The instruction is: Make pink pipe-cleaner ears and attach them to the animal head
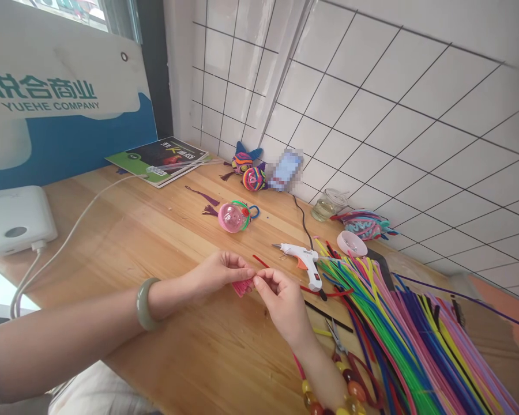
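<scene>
A small bent piece of fuzzy pink pipe cleaner (243, 287) is held over the wooden table, close to its surface. My left hand (218, 271) pinches it from the left, fingers closed. My right hand (283, 300) meets the left at its fingertips, thumb and index finger pressed together at the edge of the pink piece. Exactly how the strands bend is hidden by the fingers. Beyond the hands lies a clear plastic ball ornament (233, 217) with a pink base, green trim and a blue loop. A white glue gun (303, 259) lies right of it.
Many loose colored pipe cleaners (398, 323) spread across the right side. Scissors (338, 337) lie by my right forearm. Behind stand two decorated ornaments (254, 178), a glass jar (328, 204) and a pink cup (352, 243). A white power bank (17, 219) and booklet (160, 160) sit left.
</scene>
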{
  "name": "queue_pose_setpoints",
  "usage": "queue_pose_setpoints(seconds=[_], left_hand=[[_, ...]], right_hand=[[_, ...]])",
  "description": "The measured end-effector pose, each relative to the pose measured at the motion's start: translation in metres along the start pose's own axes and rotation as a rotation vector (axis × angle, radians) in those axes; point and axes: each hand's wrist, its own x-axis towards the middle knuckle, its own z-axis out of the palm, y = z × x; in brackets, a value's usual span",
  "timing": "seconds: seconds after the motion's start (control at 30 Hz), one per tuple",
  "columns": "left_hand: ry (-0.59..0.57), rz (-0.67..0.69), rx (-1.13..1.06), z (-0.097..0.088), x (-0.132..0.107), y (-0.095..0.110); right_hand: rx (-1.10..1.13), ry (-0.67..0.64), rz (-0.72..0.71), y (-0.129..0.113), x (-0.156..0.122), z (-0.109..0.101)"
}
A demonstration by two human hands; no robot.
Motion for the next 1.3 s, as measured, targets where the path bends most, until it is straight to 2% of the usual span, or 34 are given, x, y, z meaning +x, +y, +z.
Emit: queue_pose_setpoints(seconds=[0.13,0.3,0.43,0.7,0.9,1.13,1.3], left_hand=[[0.012,0.021,0.021,0.002,-0.001,-0.001],[0.001,0.092,0.061,0.0,0.0,-0.001],[0.026,0.052,0.079,-0.003,0.002,-0.003],[-0.038,0.013,-0.078,-0.005,0.001,0.001],[-0.001,-0.01,0.034,-0.007,0.003,-0.004],[-0.085,0.065,0.112,-0.006,0.001,-0.004],[-0.08,0.073,0.108,-0.004,0.001,-0.001]], right_hand=[[0.015,-0.001,0.019,-0.001,-0.001,0.002],[0.098,-0.074,0.112,0.005,0.003,0.001],[0.13,-0.055,0.149,0.012,0.006,0.0],[0.071,-0.013,0.1,0.014,0.006,-0.003],[0.001,-0.02,0.058,0.01,0.005,-0.003],[-0.001,-0.048,0.058,0.003,0.001,0.0],[0.04,-0.046,0.069,0.004,0.003,-0.001]])
